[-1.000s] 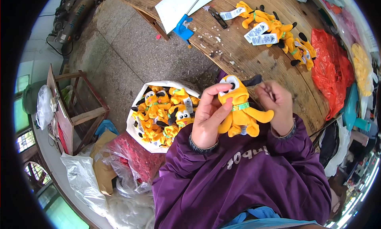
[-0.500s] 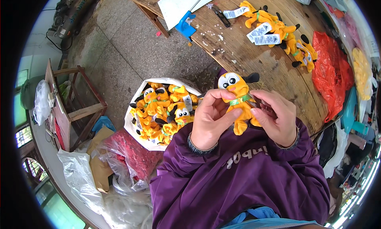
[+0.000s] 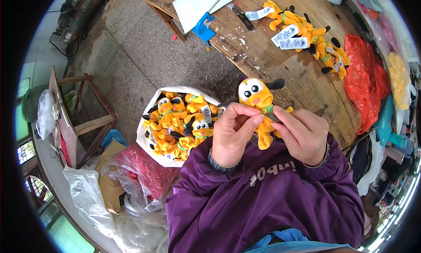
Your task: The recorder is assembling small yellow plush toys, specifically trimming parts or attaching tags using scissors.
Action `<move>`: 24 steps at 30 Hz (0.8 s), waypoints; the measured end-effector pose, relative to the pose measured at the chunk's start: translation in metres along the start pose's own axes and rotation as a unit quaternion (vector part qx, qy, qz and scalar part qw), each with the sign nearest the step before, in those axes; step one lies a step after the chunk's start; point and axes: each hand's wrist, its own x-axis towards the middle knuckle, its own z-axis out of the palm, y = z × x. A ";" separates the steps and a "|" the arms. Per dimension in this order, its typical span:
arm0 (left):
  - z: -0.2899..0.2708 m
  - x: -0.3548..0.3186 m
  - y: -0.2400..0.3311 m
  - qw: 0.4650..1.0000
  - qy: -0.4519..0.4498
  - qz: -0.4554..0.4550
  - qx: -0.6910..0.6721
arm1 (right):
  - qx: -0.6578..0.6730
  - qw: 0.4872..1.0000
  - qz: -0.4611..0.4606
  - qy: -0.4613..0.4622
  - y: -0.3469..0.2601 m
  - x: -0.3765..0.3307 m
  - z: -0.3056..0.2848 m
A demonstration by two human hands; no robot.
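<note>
A yellow plush dog (image 3: pixel 259 99) with big white eyes, black ears and a green collar is held upright in front of my chest. My left hand (image 3: pixel 230 134) pinches it at its side, below the head, thumb and fingers pressed together. From the other side my right hand (image 3: pixel 306 132) closes thumb and fingertips at the body just under the collar. A small dark thing (image 3: pixel 274 118) shows at the right fingertips; its kind is unclear. Loose thread hangs by the toy's right ear. The fingers cover most of its torso.
A white sack (image 3: pixel 144 143) full of similar plush dogs stands to the left. On the wooden table (image 3: pixel 280 80) lie several tagged plush dogs (image 3: pixel 307 29), a dark-handled cutter (image 3: pixel 243 17), a blue clamp-like piece (image 3: pixel 203 30) and a red plastic bag (image 3: pixel 364 82). A wooden stool frame (image 3: pixel 94 121) is farther left.
My right hand has shifted slightly left, its fingertips now higher and closer to my left hand over the plush dog's body. The left thumb has moved up a little.
</note>
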 end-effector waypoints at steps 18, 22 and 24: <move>0.000 0.002 -0.002 1.000 -0.010 -0.010 0.021 | -0.088 0.995 -0.024 0.034 0.002 0.000 0.003; 0.003 0.001 -0.003 0.999 -0.016 0.005 0.043 | -0.088 0.995 -0.023 0.029 0.004 -0.001 0.002; 0.005 0.001 -0.003 0.998 -0.017 0.006 0.063 | -0.089 0.995 -0.024 0.036 0.005 -0.002 0.000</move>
